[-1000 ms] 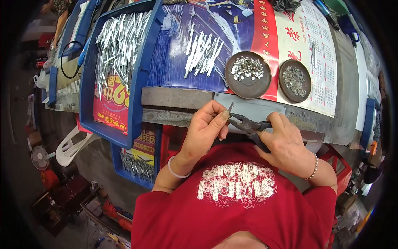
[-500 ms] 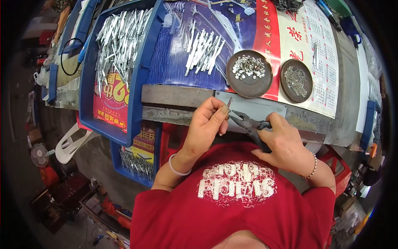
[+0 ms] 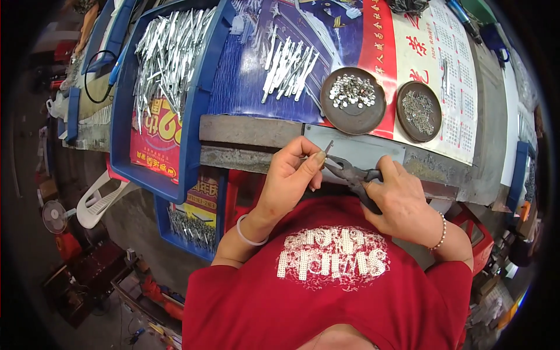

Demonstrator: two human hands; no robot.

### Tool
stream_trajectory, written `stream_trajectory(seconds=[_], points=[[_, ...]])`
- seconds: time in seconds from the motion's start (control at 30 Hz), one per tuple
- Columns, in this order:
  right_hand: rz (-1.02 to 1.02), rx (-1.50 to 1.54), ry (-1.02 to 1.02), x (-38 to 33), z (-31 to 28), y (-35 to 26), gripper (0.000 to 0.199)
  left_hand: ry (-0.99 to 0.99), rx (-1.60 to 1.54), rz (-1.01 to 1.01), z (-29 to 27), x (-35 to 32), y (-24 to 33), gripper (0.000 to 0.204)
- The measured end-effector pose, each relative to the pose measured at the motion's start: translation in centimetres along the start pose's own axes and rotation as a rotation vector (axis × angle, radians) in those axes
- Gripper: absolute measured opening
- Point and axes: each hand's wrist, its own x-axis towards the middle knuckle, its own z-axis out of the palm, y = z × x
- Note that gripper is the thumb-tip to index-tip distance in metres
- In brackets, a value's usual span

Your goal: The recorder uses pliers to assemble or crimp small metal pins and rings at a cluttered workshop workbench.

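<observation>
Between the thumb and fingers of my left hand (image 3: 296,173) a slim metal strip (image 3: 329,147) is pinched, its tip sticking up past the thumb. My right hand (image 3: 402,198) is wrapped round the dark handles of a pair of pliers (image 3: 354,175). The pliers' jaws reach to the left fingertips, beside the strip; whether they grip it is too small to tell. Both hands are in front of the table's near edge. Beyond them stands a round brown dish (image 3: 353,120) of small shiny round pieces, and right of it a second dish (image 3: 418,132) of tiny metal pins.
A blue tray (image 3: 201,111) heaped with metal strips stands at the left. Loose metal strips (image 3: 289,70) lie on the blue poster. Below hangs another blue bin (image 3: 217,224) with dark small parts. A calendar sheet (image 3: 458,111) covers the table's right side.
The strip in my left hand leans more to the right now, and the pliers' jaws have shifted slightly. Both hands keep nearly the same place.
</observation>
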Motion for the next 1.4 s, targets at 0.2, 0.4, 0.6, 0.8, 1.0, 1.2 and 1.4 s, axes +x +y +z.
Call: stream_trajectory(seconds=[0.2, 0.4, 0.6, 0.8, 1.0, 1.2, 1.4], points=[[0.057, 0.767, -0.326, 0.5, -0.7, 0.4, 0.045, 0.047, 0.076, 0.083, 0.0, -0.4, -0.2, 0.014], [0.042, 0.136, -0.039, -0.2, 0.2, -0.7, 0.036, 0.019, -0.104, 0.027, -0.2, -0.3, -0.7, 0.014], [0.027, 0.031, -0.001, -0.2, 0.8, -1.0, 0.032, 0.011, 0.012, 0.018, -0.3, -1.0, -0.6, 0.014], [0.006, -0.064, 0.084, -0.5, 1.0, -1.9, 0.029, 0.019, 0.002, 0.025, -0.1, -1.5, -0.6, 0.013], [0.009, -0.031, -0.002, -0.5, 0.2, -1.8, 0.027, 0.012, 0.071, 0.092, -0.2, -1.9, -1.0, 0.011], [0.115, 0.554, -0.39, 0.6, -0.9, -1.4, 0.038, 0.062, 0.105, 0.126, -0.8, -2.9, -1.1, 0.011], [0.112, 0.852, -0.411, 0.3, 0.6, -1.8, 0.044, 0.144, -0.084, 0.164, -3.6, -5.8, -3.0, 0.011]])
